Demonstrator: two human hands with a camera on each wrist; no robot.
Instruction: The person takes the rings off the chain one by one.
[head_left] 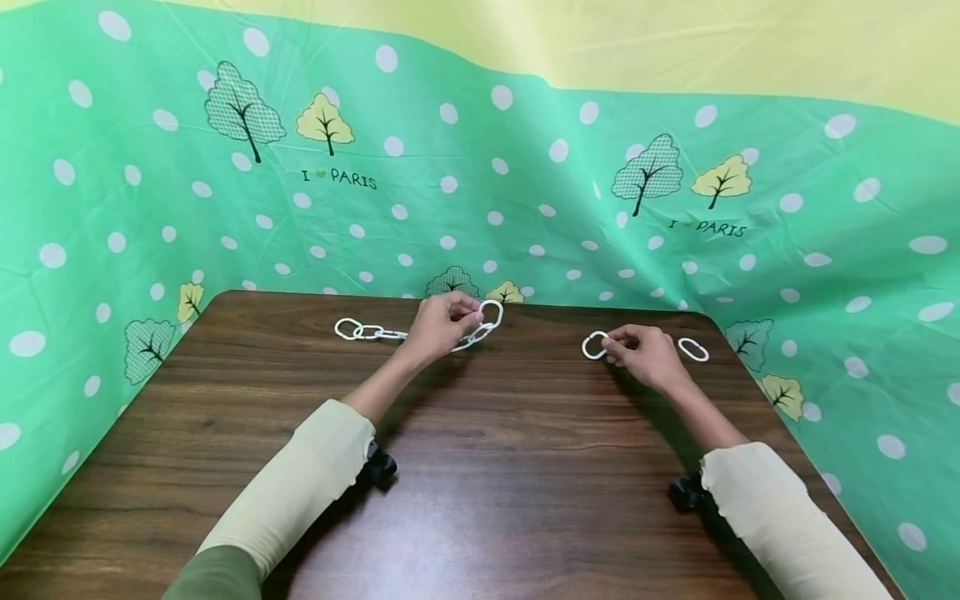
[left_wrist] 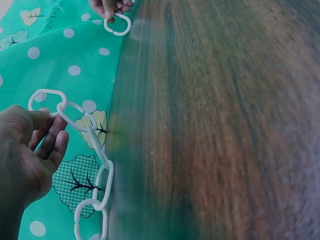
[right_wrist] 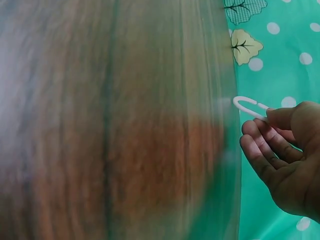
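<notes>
My left hand (head_left: 444,325) pinches the end link of a white plastic chain (head_left: 368,332) between thumb and fingers, near the far edge of the table. The left wrist view shows that end link (left_wrist: 47,92) raised, with several joined links hanging down from it. Further right, my right hand (head_left: 643,354) pinches a single white oval link (head_left: 589,345). A narrow gap in that link (right_wrist: 245,102) shows in the right wrist view. The two hands are apart, and the loose link does not touch the chain.
Another loose white link (head_left: 693,349) lies on the table just right of my right hand. The dark wood table (head_left: 480,450) ends against a green dotted cloth (head_left: 420,150) that hangs behind it and at both sides.
</notes>
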